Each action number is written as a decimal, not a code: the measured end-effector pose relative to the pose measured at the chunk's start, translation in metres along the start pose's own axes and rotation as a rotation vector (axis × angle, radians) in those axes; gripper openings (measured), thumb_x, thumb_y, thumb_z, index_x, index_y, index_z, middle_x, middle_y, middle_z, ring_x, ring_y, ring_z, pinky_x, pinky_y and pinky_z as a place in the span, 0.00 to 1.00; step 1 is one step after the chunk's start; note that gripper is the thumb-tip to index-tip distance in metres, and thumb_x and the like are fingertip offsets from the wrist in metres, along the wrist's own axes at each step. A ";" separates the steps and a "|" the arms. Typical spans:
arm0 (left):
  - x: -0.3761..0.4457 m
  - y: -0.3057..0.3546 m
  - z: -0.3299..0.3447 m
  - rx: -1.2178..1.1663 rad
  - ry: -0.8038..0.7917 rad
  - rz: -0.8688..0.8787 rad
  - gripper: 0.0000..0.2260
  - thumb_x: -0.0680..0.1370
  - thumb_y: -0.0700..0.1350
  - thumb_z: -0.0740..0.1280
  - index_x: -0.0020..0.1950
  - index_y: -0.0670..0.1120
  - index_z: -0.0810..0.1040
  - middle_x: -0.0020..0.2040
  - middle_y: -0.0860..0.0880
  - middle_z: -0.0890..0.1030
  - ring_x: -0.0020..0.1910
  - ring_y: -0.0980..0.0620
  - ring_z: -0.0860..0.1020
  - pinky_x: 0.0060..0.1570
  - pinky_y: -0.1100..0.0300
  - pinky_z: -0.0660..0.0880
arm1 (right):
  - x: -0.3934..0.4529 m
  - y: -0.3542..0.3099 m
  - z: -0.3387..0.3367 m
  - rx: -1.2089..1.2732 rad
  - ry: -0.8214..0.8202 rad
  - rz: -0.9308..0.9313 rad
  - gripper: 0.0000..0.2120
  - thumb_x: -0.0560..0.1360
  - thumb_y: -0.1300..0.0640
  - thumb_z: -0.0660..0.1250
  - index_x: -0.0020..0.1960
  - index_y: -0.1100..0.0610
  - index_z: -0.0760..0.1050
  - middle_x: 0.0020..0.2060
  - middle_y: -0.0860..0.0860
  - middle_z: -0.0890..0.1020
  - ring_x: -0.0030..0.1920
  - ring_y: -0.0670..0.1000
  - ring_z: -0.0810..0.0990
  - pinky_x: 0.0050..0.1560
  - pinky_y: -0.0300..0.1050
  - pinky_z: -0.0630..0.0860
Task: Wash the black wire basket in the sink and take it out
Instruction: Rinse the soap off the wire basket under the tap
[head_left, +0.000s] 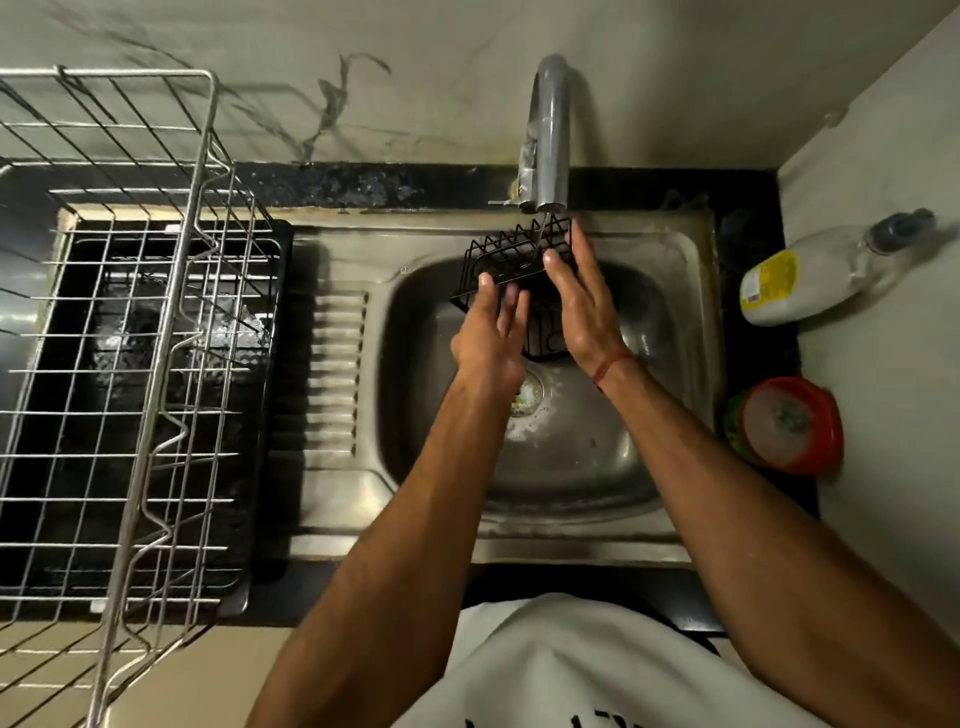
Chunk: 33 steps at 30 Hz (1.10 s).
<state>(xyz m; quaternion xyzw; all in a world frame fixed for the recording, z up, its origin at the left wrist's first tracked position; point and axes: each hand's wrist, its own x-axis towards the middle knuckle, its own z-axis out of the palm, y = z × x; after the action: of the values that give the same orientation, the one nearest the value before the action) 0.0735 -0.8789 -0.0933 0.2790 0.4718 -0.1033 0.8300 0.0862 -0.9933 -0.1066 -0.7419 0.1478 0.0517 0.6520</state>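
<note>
The grip is made by two hands with fingers held nearly straight: the left hand (492, 332) is pressed flat against the nearer, left side of the black wire basket (511, 260), and the right hand (576, 301) is laid along its right side, fingertips reaching up to the far rim. Neither hand is seen curled round a wire; the basket appears to be clamped between the two palms rather than pinched.

The basket is held over the bowl of the sink (670, 291), lifted clear of the drain (527, 395), with its upper edge just below the spout of the faucet (550, 135). Its long axis is judged to run from near right to far left, tilted, so that the zigzag rim is turned toward the tap. The right hand lies nearer that rim; the left is nearer the base. Whether water is running cannot be told.

The basket is seen as thin black wire, open-meshed and light; a slippery hold is likely when wet.

Beyond and to the left, a steel dish rack (156, 364) stands on the desk (363, 184).
</note>
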 end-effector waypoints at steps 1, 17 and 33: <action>-0.002 0.000 0.002 -0.016 -0.028 0.027 0.17 0.83 0.42 0.74 0.68 0.35 0.79 0.62 0.39 0.85 0.60 0.45 0.86 0.56 0.53 0.86 | 0.000 -0.001 -0.001 0.013 0.005 0.001 0.34 0.83 0.40 0.64 0.85 0.47 0.57 0.84 0.47 0.59 0.82 0.44 0.58 0.83 0.52 0.58; -0.010 0.000 0.022 0.135 -0.127 0.068 0.14 0.86 0.37 0.68 0.71 0.37 0.77 0.60 0.40 0.87 0.54 0.44 0.88 0.58 0.49 0.85 | 0.007 0.017 -0.030 -0.008 0.017 0.032 0.28 0.87 0.44 0.56 0.84 0.53 0.61 0.81 0.53 0.66 0.80 0.49 0.66 0.80 0.48 0.65; -0.004 0.005 0.058 0.298 -0.252 -0.189 0.14 0.90 0.43 0.59 0.63 0.41 0.83 0.38 0.46 0.85 0.41 0.50 0.83 0.43 0.58 0.82 | 0.009 0.001 -0.045 -1.221 -0.055 -0.624 0.28 0.90 0.44 0.46 0.84 0.57 0.59 0.83 0.55 0.63 0.84 0.53 0.58 0.84 0.55 0.53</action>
<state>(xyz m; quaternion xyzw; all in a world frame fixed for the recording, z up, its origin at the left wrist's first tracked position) 0.1158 -0.9079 -0.0651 0.3379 0.3680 -0.2832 0.8187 0.0893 -1.0391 -0.1030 -0.9828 -0.1452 -0.0456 0.1050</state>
